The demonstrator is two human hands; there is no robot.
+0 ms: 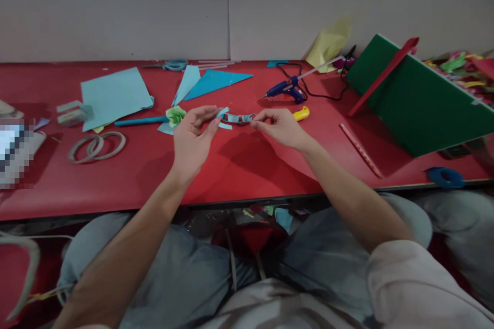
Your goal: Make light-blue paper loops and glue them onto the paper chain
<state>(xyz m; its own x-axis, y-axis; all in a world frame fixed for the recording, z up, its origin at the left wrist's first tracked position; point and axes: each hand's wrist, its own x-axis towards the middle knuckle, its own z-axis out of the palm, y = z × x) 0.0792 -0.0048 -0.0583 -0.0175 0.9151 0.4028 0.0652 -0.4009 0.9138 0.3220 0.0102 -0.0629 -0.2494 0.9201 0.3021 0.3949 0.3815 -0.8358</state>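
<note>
Both my hands hold a short light-blue paper strip point(236, 117) stretched between them above the red table point(239, 169). My left hand point(193, 136) pinches its left end with thumb and fingertips. My right hand point(280, 124) pinches the right end, fingers curled. A green paper flower point(175, 115) on a blue stick point(139, 121) lies just left of my left hand. A yellow cutter point(302, 112) lies behind my right hand.
A blue glue gun point(286, 88) with a black cord lies at the back. Light-blue paper sheets point(113, 95), blue triangles point(216, 81), scissors point(172, 65), tape rolls point(96, 146), a red strip point(360, 150) and a tilted green board point(417, 97) lie around.
</note>
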